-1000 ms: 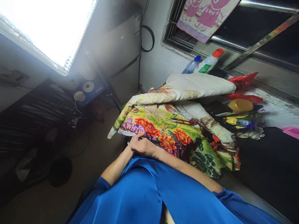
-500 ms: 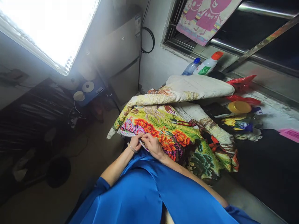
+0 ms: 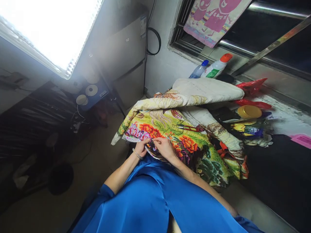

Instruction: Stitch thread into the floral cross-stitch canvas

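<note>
A large embroidered cloth (image 3: 194, 142) with red flowers on green lies bunched over my lap and the surface ahead. My left hand (image 3: 141, 149) grips its near edge with the fingers curled round the fabric; a bangle circles that wrist. My right hand (image 3: 165, 147) rests on the cloth just right of the left, with thumb and forefinger pinched together. What they pinch is too small to make out. Small red-handled scissors (image 3: 189, 127) lie on the cloth further away.
Two plastic bottles (image 3: 213, 67) stand by the window at the back. A yellow lid (image 3: 249, 111), red plastic and small clutter lie to the right. A bright lamp (image 3: 48, 29) hangs at upper left above a dark shelf and floor. A grey cabinet (image 3: 126, 58) stands behind.
My right hand has come off the left hand and moved up and to the right over the cloth, now pinching. My left hand stays on the fabric edge.
</note>
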The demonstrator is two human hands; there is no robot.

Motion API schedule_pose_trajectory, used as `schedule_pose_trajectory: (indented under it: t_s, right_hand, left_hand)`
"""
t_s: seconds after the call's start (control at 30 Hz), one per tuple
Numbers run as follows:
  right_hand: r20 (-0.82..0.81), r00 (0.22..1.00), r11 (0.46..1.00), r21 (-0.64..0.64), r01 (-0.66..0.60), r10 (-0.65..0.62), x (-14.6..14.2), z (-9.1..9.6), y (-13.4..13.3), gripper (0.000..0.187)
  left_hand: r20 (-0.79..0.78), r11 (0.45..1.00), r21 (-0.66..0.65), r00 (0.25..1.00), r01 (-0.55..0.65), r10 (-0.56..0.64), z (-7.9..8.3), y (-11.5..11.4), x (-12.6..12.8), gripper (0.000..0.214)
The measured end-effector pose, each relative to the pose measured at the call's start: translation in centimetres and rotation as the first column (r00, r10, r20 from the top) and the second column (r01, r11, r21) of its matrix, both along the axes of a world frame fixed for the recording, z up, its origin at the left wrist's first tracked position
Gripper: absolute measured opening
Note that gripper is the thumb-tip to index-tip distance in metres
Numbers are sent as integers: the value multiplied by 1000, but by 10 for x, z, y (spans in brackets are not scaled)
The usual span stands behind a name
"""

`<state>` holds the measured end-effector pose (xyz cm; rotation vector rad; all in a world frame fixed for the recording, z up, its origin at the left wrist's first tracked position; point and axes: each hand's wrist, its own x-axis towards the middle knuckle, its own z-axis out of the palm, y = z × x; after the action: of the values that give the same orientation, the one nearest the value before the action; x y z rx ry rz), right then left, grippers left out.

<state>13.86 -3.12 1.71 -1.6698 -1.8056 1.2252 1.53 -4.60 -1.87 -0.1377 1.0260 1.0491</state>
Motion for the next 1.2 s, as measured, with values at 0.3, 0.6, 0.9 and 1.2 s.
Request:
schedule_pose_trajectory:
  t_s: [0.3, 0.6, 0.9, 1.2]
  right_hand:
    - [18, 1000, 1000, 17, -2, 2, -1, -2, 2, 28]
    - [79, 997, 998, 61, 13, -17, -4, 0, 2, 24]
    - [-128, 976, 981, -109, 161, -174, -9, -8, -6, 18]
    - [-131, 967, 975, -63, 211, -218, -7, -15, -6, 11]
  left_hand:
    - [10, 1000, -3, 1000, 19, -19, -5, 0, -1, 20]
    - [25, 999, -32, 1000, 0, 1, -7, 0, 0, 15]
    - [4, 997, -72, 1000, 3, -2, 1, 3, 1, 16]
    - [-25, 997, -81, 1000, 10, -12, -1, 6, 1, 17]
